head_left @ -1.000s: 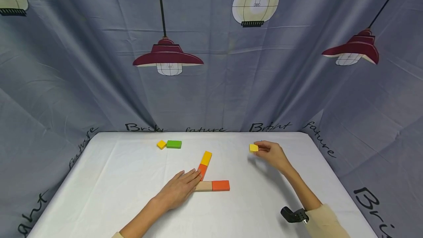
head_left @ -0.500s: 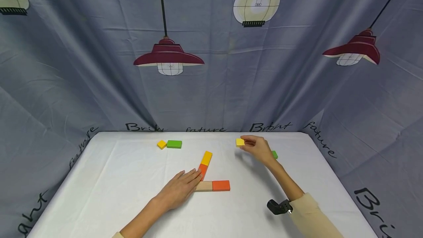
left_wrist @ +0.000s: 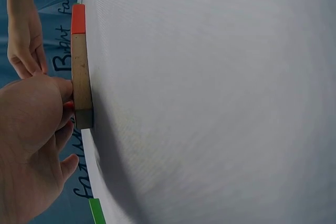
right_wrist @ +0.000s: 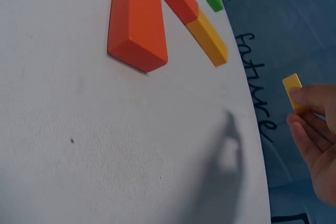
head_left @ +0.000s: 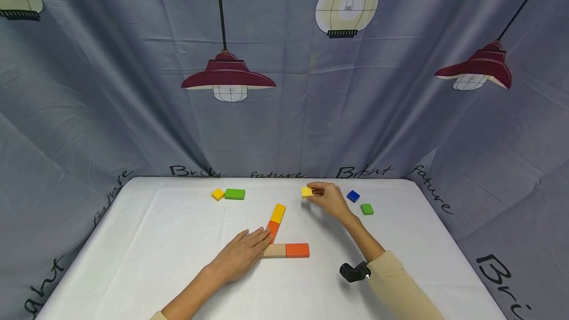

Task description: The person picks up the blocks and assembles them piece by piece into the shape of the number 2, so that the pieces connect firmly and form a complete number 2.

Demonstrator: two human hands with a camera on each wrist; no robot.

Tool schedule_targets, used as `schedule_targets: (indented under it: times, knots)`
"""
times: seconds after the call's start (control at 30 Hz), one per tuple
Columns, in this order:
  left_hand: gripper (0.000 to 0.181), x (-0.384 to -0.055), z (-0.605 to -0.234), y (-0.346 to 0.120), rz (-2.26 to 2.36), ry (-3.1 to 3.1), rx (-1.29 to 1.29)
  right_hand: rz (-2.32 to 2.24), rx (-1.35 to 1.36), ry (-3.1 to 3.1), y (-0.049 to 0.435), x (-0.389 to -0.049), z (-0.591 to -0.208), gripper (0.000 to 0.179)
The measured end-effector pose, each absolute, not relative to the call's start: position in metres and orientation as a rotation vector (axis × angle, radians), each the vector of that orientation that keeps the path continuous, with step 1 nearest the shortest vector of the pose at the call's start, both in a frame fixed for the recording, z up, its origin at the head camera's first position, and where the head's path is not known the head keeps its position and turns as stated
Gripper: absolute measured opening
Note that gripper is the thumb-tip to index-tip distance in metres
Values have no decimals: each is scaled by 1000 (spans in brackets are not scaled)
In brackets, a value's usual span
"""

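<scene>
The right hand held a pale yellow block up off the white table, near the far edge — pinched between thumb and fingers. The left hand lay palm down, its fingers straight and close together, the fingertips on a slanting orange block and the thumb against a wooden block.

A deep yellow block met the far end of the slanting one, continuing its line. A second orange block sat end to end with the wooden one; whether the two rows touched under the hand, I could not tell.

Beyond the right wrist lay a blue block and, nearer, a small green block. At the far left, a long green block rested just beside a yellow cube. Behind hung a grey-blue curtain printed with red lamps.
</scene>
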State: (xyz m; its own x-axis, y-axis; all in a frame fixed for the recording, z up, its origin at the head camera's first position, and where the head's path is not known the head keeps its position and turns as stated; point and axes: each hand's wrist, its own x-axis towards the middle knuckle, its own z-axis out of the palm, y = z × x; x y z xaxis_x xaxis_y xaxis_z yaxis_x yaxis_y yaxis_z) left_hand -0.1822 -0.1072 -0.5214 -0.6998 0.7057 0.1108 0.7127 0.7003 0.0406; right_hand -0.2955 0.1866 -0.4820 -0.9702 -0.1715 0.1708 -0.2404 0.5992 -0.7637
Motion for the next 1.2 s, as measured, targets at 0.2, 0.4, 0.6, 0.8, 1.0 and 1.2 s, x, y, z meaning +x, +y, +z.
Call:
schedule_targets:
  times: [0.2,0.4,0.6,0.8,1.0,1.2]
  knots:
    - [46,-182,-522,-107,-119,-2827,-1175,1302,344,-2757,171,-299,-486,35]
    - [46,-182,-524,-107,-112,-2830,-1160,1296,329,-2766,159,-307,-494,34]
    - [46,-181,-523,-107,-117,-2835,-1161,1269,357,-2782,149,-313,-499,33]
    - [46,-182,-525,-107,-116,-2834,-1167,1274,360,-2815,140,-313,-502,33]
    - [45,-183,-525,-107,-125,-2790,-1179,1239,343,-2848,134,-315,-509,32]
    - [46,-183,-524,-107,-106,-2808,-1173,1180,337,-2890,131,-315,-518,32]
